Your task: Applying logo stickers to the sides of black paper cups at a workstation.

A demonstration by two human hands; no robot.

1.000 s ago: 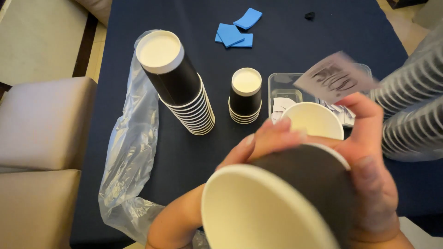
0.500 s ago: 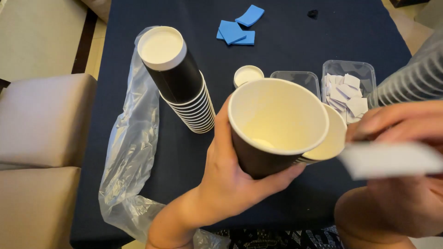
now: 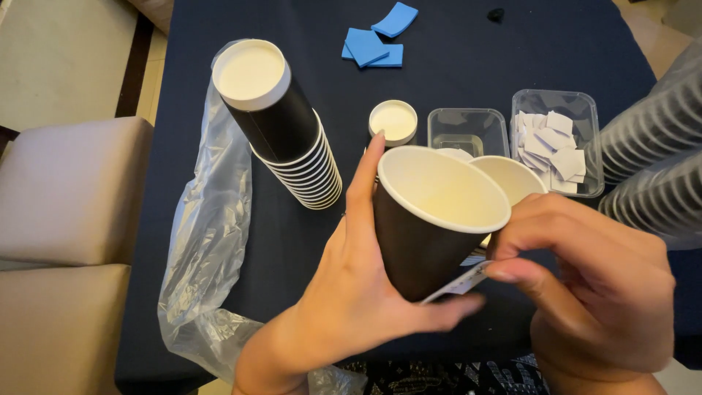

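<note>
A black paper cup [image 3: 431, 219] with a white inside is held tilted above the near edge of the dark table [image 3: 292, 227], its mouth turned up and to the right, and a second cup [image 3: 512, 179] shows just behind its right rim. The left hand [image 3: 358, 292] is wrapped around the cup's wall, the forefinger laid up along the left side and the thumb stretched beneath the base. The right hand [image 3: 592, 285] is closed in a pinch on a small white paper label [image 3: 464, 281], which is being pressed against the lower right of the cup's base. The step in hand appears to be the fixing of the label to the cup's underside; for it to sit flat, the cup would need to be kept steady while the slip is smoothed down. Farther off, a tall stack of inverted black cups [image 3: 285, 124] stands to the left on a crumpled clear plastic sleeve [image 3: 208, 241], a short stack [image 3: 393, 121] lies beyond the held cup, and two clear trays stand at the right, one empty [image 3: 468, 128], one holding cut white slips [image 3: 556, 143]. Blue pads [image 3: 376, 40] lie at the far side.
</note>
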